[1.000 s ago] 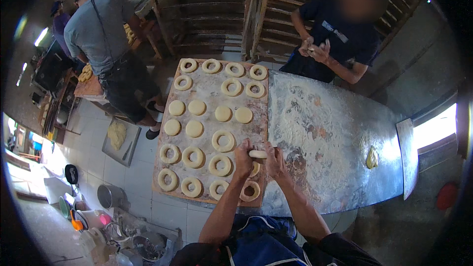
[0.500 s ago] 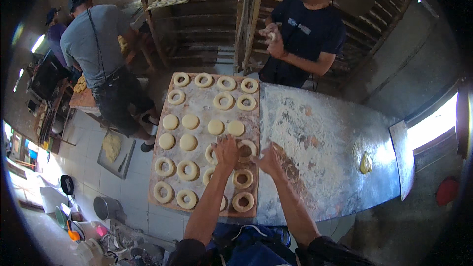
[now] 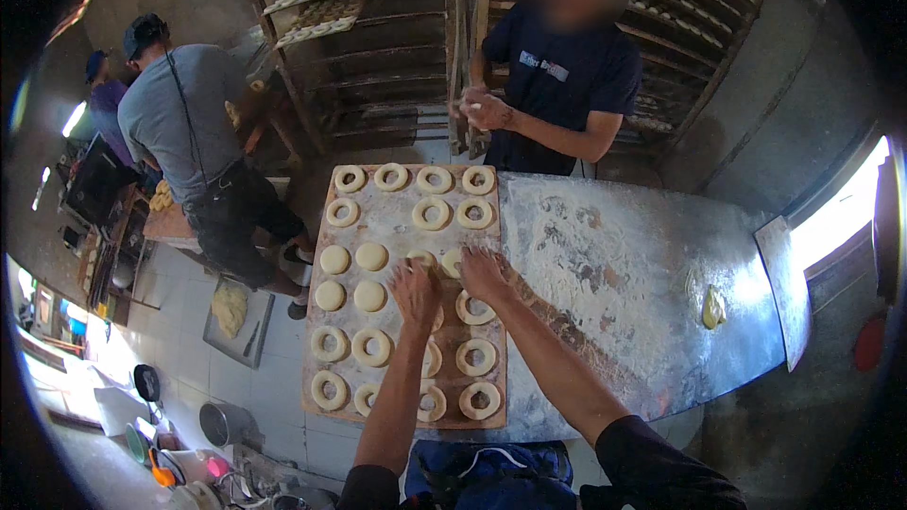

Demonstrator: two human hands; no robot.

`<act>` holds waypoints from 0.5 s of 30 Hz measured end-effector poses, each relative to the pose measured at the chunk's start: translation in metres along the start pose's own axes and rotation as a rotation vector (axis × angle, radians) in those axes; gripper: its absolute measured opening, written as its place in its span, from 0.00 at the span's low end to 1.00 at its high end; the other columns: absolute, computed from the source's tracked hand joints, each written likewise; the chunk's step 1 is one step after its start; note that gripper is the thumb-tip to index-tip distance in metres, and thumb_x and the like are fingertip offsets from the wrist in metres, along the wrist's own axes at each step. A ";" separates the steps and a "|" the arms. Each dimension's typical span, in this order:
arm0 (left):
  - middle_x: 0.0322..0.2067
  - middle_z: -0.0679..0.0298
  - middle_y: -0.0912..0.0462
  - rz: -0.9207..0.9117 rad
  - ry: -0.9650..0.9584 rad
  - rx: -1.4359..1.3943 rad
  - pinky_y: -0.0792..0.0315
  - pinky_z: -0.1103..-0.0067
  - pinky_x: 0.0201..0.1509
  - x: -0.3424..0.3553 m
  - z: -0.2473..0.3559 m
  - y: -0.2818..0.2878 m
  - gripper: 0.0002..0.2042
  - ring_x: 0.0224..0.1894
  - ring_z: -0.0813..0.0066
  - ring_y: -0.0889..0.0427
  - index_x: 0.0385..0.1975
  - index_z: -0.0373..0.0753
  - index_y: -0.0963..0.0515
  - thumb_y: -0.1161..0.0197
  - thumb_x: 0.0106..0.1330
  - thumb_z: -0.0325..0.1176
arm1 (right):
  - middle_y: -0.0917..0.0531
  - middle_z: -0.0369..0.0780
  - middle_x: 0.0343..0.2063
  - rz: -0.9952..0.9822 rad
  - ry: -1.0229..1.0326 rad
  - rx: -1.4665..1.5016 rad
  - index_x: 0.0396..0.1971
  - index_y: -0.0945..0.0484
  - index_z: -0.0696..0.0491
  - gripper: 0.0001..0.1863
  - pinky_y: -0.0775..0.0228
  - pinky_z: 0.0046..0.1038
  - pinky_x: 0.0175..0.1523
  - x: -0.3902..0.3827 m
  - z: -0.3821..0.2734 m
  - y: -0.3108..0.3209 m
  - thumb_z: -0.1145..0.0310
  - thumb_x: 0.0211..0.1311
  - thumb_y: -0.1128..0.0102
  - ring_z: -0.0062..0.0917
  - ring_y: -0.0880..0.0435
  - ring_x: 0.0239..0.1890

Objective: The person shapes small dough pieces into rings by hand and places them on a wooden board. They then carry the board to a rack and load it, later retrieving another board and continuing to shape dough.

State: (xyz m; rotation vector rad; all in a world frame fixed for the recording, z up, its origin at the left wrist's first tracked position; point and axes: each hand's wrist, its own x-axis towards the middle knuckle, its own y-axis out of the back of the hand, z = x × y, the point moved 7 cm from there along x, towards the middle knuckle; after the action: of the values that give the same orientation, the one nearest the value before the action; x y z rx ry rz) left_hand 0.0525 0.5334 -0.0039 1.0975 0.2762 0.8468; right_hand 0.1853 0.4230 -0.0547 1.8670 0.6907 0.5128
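My left hand (image 3: 414,295) is low over the board, fingers spread and their tips against the near edge of a flat dough round (image 3: 421,257). Beside it my right hand (image 3: 480,274) has its fingers curled at the right side of another dough round (image 3: 451,263), partly covering it. Both rounds lie on a floured wooden board (image 3: 378,208). Just below my right hand sits a dough ring (image 3: 475,308). My left hand and forearm hide parts of other rings.
More dough rings (image 3: 371,348) and plain rounds (image 3: 369,297) fill the board. A floured metal tabletop (image 3: 652,293) adjoins it, with a yellow lump (image 3: 713,307) near its right end. Across the table stands a person (image 3: 567,85); another person (image 3: 189,123) works at far left.
My right hand has moved left and away from me, from a dough ring to a round. My left hand has shifted slightly left. The view has moved, and the person opposite has lowered their hands.
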 end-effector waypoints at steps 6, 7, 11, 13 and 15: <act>0.47 0.46 0.17 -0.105 -0.225 0.163 0.25 0.54 0.53 0.055 -0.021 -0.019 0.17 0.51 0.44 0.18 0.45 0.34 0.23 0.30 0.61 0.38 | 0.20 0.52 0.56 -0.144 -0.181 0.213 0.57 0.22 0.55 0.25 0.31 0.48 0.67 -0.001 -0.016 0.020 0.59 0.61 0.33 0.49 0.22 0.61; 0.41 0.46 0.15 -0.284 -0.217 0.097 0.23 0.54 0.47 0.056 -0.017 -0.027 0.16 0.45 0.44 0.15 0.41 0.35 0.24 0.29 0.61 0.37 | 0.18 0.51 0.55 -0.046 -0.157 0.322 0.54 0.21 0.54 0.24 0.29 0.46 0.65 -0.014 -0.011 0.037 0.60 0.60 0.31 0.47 0.20 0.59; 0.33 0.48 0.14 -0.174 -0.233 -0.406 0.23 0.57 0.41 0.013 0.037 0.007 0.17 0.38 0.45 0.14 0.44 0.36 0.27 0.27 0.60 0.33 | 0.14 0.46 0.48 0.286 0.008 0.779 0.49 0.16 0.52 0.20 0.22 0.39 0.55 -0.087 0.019 0.101 0.65 0.56 0.25 0.37 0.14 0.50; 0.38 0.48 0.14 -0.237 -0.212 -0.611 0.22 0.61 0.44 -0.027 0.072 0.007 0.19 0.41 0.48 0.13 0.46 0.36 0.27 0.26 0.60 0.32 | 0.12 0.45 0.41 0.248 -0.067 0.735 0.47 0.15 0.55 0.20 0.21 0.36 0.49 -0.133 0.068 0.126 0.67 0.53 0.23 0.33 0.12 0.43; 0.39 0.48 0.13 -0.345 -0.283 -0.622 0.22 0.63 0.44 -0.072 0.116 -0.008 0.21 0.43 0.49 0.12 0.49 0.37 0.28 0.26 0.60 0.29 | 0.12 0.45 0.35 0.202 -0.230 0.634 0.43 0.14 0.57 0.19 0.21 0.35 0.44 -0.179 0.128 0.146 0.68 0.50 0.22 0.32 0.12 0.38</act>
State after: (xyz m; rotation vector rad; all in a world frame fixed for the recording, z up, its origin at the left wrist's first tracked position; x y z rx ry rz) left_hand 0.0763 0.4030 0.0275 0.5496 -0.0418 0.4111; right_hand 0.1661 0.1727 0.0263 2.5603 0.5467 0.2027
